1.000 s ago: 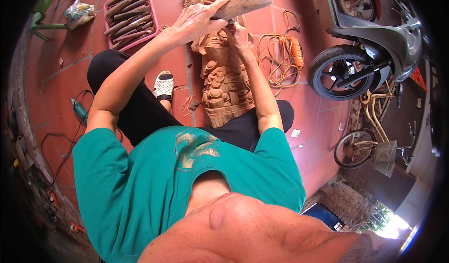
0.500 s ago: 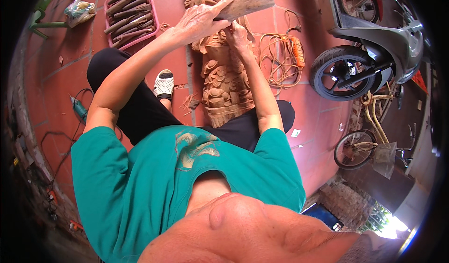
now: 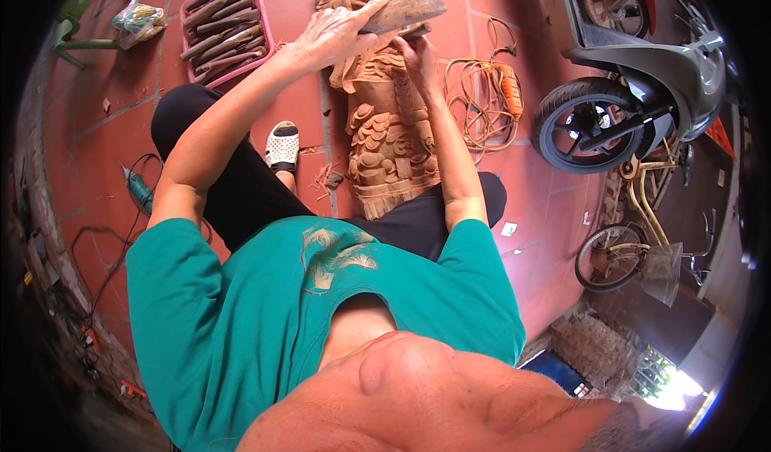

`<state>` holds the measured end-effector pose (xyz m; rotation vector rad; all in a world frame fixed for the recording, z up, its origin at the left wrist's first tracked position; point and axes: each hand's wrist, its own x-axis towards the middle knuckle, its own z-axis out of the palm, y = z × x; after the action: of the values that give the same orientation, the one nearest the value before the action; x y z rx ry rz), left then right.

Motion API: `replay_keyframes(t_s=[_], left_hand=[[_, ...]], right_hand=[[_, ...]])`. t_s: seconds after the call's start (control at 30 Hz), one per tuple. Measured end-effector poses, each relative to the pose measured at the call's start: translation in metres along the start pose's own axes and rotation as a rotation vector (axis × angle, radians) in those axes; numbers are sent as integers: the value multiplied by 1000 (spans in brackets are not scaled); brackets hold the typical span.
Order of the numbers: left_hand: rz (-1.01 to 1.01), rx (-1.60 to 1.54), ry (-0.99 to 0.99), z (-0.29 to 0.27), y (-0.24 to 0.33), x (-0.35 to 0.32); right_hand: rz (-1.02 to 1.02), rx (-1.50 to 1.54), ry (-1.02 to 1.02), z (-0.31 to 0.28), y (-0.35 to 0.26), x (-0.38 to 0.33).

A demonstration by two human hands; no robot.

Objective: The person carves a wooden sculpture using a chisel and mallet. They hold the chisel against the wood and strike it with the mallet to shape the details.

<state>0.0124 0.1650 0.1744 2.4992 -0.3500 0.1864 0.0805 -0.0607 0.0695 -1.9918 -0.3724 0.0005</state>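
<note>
A carved wooden piece (image 3: 384, 122) with raised scroll and leaf shapes lies between my legs, running away from me. Above its far part my left hand (image 3: 333, 34) is closed around one end of a flat wooden mallet (image 3: 409, 12), whose broad blade points right. Just below it, my right hand (image 3: 419, 60) grips a chisel; its dark butt end (image 3: 414, 31) sticks out over the fingers, close to the mallet. The chisel's cutting end is hidden by the hand and the carving.
Left of the carving, a pink basket (image 3: 189, 68) holds several chisels. A green power tool (image 3: 140, 190) with a cord lies at far left. An orange power strip (image 3: 509, 89) and coiled cable (image 3: 470, 130) lie on the right, near a motorbike (image 3: 594, 126) and a bicycle (image 3: 614, 255).
My left hand has drawn the mallet to the left and slightly down, uncovering the chisel's butt end. My right hand has shifted slightly right.
</note>
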Motion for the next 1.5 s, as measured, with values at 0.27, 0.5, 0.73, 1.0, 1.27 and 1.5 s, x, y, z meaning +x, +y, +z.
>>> replay_keyframes(t_s=[0.27, 0.5, 0.73, 1.0, 1.27, 1.5], left_hand=[[46, -19, 71, -5, 9, 0], [58, -113, 136, -13, 16, 0], [28, -9, -85, 13, 8, -4], [55, -133, 47, -6, 24, -1], [16, 7, -52, 6, 7, -2], [69, -135, 72, -11, 21, -2]], right_hand=[[-197, -300, -96, 10, -1, -6], [-272, -299, -86, 18, -12, -9], [-234, -320, -76, 17, -8, -12], [-210, -274, -82, 10, -5, -7], [-249, -201, -139, 9, -10, -6], [-199, -281, -178, 8, -21, -7]])
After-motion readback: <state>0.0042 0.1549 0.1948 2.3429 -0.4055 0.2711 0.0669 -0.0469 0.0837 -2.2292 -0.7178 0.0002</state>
